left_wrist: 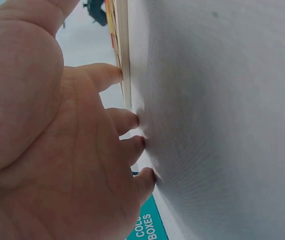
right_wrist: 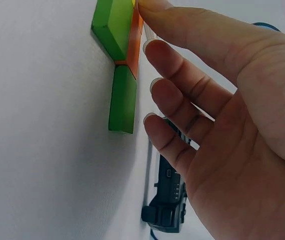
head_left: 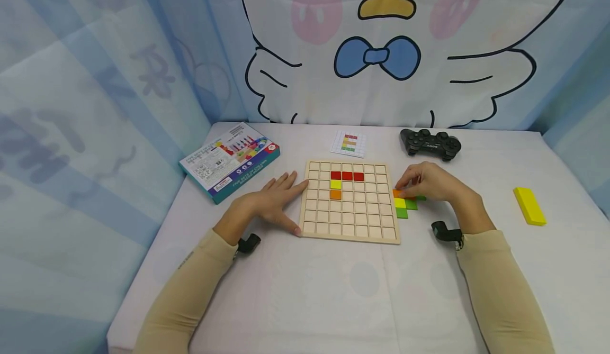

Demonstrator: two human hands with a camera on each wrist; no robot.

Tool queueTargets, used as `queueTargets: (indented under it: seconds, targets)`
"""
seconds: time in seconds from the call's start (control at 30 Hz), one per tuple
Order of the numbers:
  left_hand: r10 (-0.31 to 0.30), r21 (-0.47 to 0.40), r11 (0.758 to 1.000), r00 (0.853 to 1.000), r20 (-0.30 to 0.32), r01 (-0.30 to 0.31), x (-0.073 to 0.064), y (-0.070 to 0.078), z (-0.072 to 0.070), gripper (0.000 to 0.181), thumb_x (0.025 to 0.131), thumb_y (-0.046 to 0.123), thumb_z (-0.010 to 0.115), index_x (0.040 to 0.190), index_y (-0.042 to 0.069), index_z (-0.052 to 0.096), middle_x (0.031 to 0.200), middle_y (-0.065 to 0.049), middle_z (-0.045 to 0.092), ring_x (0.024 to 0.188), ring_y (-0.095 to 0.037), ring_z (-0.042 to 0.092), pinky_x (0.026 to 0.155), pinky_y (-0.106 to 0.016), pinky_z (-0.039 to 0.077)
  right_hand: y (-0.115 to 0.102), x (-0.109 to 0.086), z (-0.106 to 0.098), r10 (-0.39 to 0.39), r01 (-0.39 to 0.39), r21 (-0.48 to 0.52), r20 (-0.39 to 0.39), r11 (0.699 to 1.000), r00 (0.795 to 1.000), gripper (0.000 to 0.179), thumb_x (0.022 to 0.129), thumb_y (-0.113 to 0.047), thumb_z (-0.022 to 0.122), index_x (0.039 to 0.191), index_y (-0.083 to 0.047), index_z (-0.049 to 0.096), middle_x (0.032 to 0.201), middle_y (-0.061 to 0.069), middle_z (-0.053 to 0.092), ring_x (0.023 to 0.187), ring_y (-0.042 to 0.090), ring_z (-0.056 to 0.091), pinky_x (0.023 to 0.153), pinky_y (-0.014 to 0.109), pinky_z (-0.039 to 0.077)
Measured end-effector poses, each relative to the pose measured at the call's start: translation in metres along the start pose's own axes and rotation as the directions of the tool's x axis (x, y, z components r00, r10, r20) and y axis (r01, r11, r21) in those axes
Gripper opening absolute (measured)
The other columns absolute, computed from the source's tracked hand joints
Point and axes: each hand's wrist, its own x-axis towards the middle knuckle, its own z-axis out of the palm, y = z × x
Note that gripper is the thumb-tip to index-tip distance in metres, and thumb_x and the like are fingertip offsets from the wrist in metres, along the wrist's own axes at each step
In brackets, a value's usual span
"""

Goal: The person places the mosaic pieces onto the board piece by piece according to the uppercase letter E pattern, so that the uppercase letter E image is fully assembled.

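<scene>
A square wooden grid board [head_left: 363, 217] lies on the table, with three red squares [head_left: 347, 176] in a row, a yellow square [head_left: 335, 184] and an orange square [head_left: 335, 194] below them. Along its left edge my left hand [head_left: 274, 200] rests with fingers spread, thumb near the lower corner; in the left wrist view a finger touches the board's side [left_wrist: 125, 55]. My right hand [head_left: 426, 182] pinches an orange block [head_left: 396, 193] beside the board's right edge. Green blocks [right_wrist: 122, 100] and a yellow block [head_left: 399, 203] lie under and beside those fingers. The index fingertip is hidden in the right wrist view.
A pattern card [head_left: 349, 144] lies behind the board. At the back right is a black game controller [head_left: 431, 143], and a teal box [head_left: 231, 159] sits at the back left. A long yellow block [head_left: 529, 206] lies far right. A printed curtain [head_left: 376, 100] borders the table's back.
</scene>
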Motion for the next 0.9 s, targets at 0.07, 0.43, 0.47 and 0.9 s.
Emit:
queueTargets:
  seconds: [0.07, 0.43, 0.47, 0.9]
  targets:
    - [0.000, 0.002, 1.000, 1.000, 0.001, 0.000, -0.0002, 0.0000, -0.0001, 0.131, 0.071, 0.071, 0.083, 0.169, 0.032, 0.006, 0.176, -0.005, -0.012, 0.163, -0.027, -0.016, 0.132, -0.050, -0.009, 0.0003, 0.0005, 0.0003, -0.003, 0.003, -0.001, -0.002, 1.000, 1.000, 0.012, 0.086, -0.014, 0.086, 0.099, -0.015, 0.085, 0.098, 0.003, 0.075, 0.085, 0.020, 0.057, 0.067, 0.025, 0.047]
    - [0.007, 0.009, 1.000, 1.000, 0.003, -0.007, -0.0012, 0.0018, -0.0014, 0.130, 0.072, 0.071, 0.083, 0.169, 0.031, 0.006, 0.176, -0.006, -0.012, 0.163, -0.028, -0.016, 0.132, -0.051, -0.009, -0.0014, 0.0022, 0.0017, 0.032, -0.033, -0.023, -0.020, 0.999, 0.999, 0.018, 0.089, -0.014, 0.083, 0.106, -0.010, 0.083, 0.098, 0.004, 0.073, 0.085, 0.021, 0.057, 0.066, 0.025, 0.047]
    - [0.006, 0.010, 1.000, 1.000, 0.002, -0.006, -0.0010, 0.0016, -0.0012, 0.130, 0.072, 0.071, 0.083, 0.169, 0.031, 0.007, 0.176, -0.006, -0.012, 0.163, -0.028, -0.015, 0.132, -0.051, -0.009, -0.0018, 0.0024, 0.0020, 0.035, -0.036, -0.025, -0.022, 0.999, 0.999, 0.019, 0.089, -0.014, 0.083, 0.107, -0.009, 0.083, 0.099, 0.004, 0.073, 0.085, 0.021, 0.057, 0.067, 0.025, 0.048]
    - [0.003, 0.010, 1.000, 1.000, 0.006, -0.003, -0.0009, 0.0018, -0.0014, 0.131, 0.072, 0.071, 0.083, 0.169, 0.031, 0.005, 0.176, -0.006, -0.012, 0.163, -0.028, -0.015, 0.132, -0.051, -0.008, -0.0019, 0.0035, 0.0040, 0.052, -0.055, -0.052, -0.058, 0.997, 0.997, 0.025, 0.087, -0.018, 0.086, 0.110, -0.009, 0.082, 0.101, 0.005, 0.073, 0.089, 0.023, 0.056, 0.069, 0.026, 0.048]
